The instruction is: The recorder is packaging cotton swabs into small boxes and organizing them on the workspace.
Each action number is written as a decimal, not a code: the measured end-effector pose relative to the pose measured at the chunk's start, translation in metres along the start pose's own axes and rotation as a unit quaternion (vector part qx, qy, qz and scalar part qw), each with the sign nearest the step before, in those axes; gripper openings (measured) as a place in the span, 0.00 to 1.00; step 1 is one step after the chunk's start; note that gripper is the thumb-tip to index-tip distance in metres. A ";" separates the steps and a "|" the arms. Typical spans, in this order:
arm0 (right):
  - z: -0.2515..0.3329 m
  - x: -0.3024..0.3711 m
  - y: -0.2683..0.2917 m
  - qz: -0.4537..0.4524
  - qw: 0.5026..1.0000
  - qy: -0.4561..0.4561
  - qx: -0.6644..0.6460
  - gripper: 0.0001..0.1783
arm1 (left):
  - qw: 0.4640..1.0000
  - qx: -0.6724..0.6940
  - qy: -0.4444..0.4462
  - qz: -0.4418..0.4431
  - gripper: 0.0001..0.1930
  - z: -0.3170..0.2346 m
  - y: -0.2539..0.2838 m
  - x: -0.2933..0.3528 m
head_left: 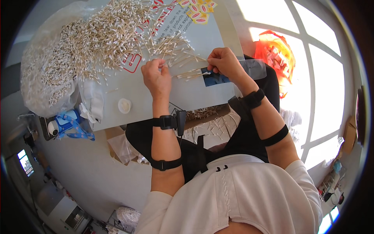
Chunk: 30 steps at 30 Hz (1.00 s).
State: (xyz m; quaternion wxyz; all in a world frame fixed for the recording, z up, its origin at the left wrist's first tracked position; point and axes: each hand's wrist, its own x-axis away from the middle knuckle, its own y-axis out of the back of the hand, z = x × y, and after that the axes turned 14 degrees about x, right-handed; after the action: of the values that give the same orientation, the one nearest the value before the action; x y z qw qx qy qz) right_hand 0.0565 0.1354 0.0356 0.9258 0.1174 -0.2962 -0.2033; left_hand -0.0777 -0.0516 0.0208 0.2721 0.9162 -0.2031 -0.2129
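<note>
A large heap of cotton swabs (113, 35) with wooden sticks and white tips covers the far left of the table. My right hand (228, 64) is closed, thumb and forefinger pinching the end of a cotton swab (196, 57) at the right of the loose ones. To its left, my left hand (157, 78) has its fingers curled inward beside the loose swabs; whatever lies between its fingertips is too small to make out. Between the hands, a small row of swabs (191, 74) points toward a dark blue printed piece (215, 79) by a clear plastic sleeve (255, 68).
A clear plastic bag (33, 85) holds part of the heap. A small white cup (124, 106) stands near the table's front edge. Yellow-and-white packets (198, 11) lie at the far edge. An orange-red bag (278, 50) is right of the table. Scattered swabs (214, 129) show below.
</note>
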 end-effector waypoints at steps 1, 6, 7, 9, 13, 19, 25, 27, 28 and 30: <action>0.000 0.004 0.000 0.001 1.000 0.000 0.000 0.04 | 1.000 0.000 0.001 0.000 0.09 -0.002 0.000 0.001; 0.000 0.019 0.003 0.118 0.990 -0.004 -0.077 0.06 | 0.999 0.012 -0.039 -0.019 0.11 -0.004 0.000 0.003; -0.004 0.021 0.003 0.118 0.990 -0.004 -0.078 0.06 | 0.999 0.011 -0.038 -0.019 0.11 -0.003 0.001 0.003; -0.014 0.025 0.001 0.113 0.992 0.047 0.019 0.05 | 0.999 0.034 0.006 -0.013 0.11 0.001 0.003 0.002; -0.015 0.042 -0.004 0.118 0.990 0.058 0.044 0.06 | 0.999 0.032 0.009 -0.021 0.10 0.000 0.006 0.001; -0.026 0.046 -0.020 0.060 0.998 0.034 -0.007 0.05 | 0.967 0.036 0.155 0.199 0.18 -0.047 -0.006 -0.004; -0.026 0.047 -0.030 0.028 0.997 0.047 -0.061 0.06 | 0.947 -0.048 0.164 0.272 0.12 -0.065 -0.022 0.006; -0.031 0.047 -0.030 0.041 0.996 0.070 -0.028 0.06 | 0.955 -0.044 0.143 0.257 0.10 -0.061 -0.023 0.005; -0.027 0.050 -0.027 0.041 0.996 0.070 -0.028 0.06 | 0.958 -0.065 0.090 0.263 0.08 -0.058 -0.020 0.001; -0.019 0.057 -0.021 0.149 0.983 0.065 0.084 0.06 | 0.958 -0.087 0.037 0.270 0.06 -0.053 -0.015 -0.003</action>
State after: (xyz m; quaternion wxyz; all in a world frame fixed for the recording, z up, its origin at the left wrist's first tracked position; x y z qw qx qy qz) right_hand 0.1033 0.0937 0.0419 0.9498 0.1625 -0.2658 -0.0294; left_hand -0.0501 -0.0167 0.0534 0.4051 0.8076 -0.4131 -0.1144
